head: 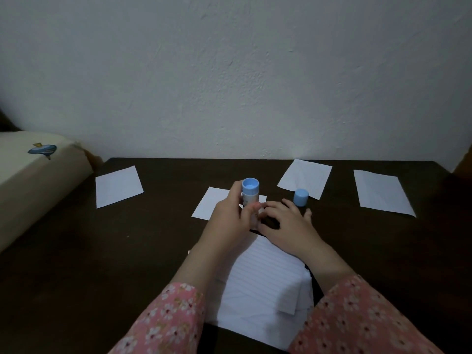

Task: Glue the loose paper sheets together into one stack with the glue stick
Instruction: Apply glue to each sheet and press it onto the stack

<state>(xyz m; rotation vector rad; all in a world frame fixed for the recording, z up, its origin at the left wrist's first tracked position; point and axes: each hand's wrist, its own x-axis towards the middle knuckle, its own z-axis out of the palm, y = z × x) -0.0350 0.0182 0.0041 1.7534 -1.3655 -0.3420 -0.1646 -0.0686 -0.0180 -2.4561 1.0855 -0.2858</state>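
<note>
Head view: left hand [231,221] grips the upright glue stick [250,198] (uncapped, its blue top showing) at the far edge of the lined paper stack [265,282]. Right hand [286,223] rests flat on that stack, fingers relaxed. Blue cap [301,197] stands just beyond, on the dark table [76,264].

Blue-ended glue stick [250,190], blue cap [301,197], white lined sheets [265,277], dark table [76,264], pink floral sleeves [357,318].
</note>
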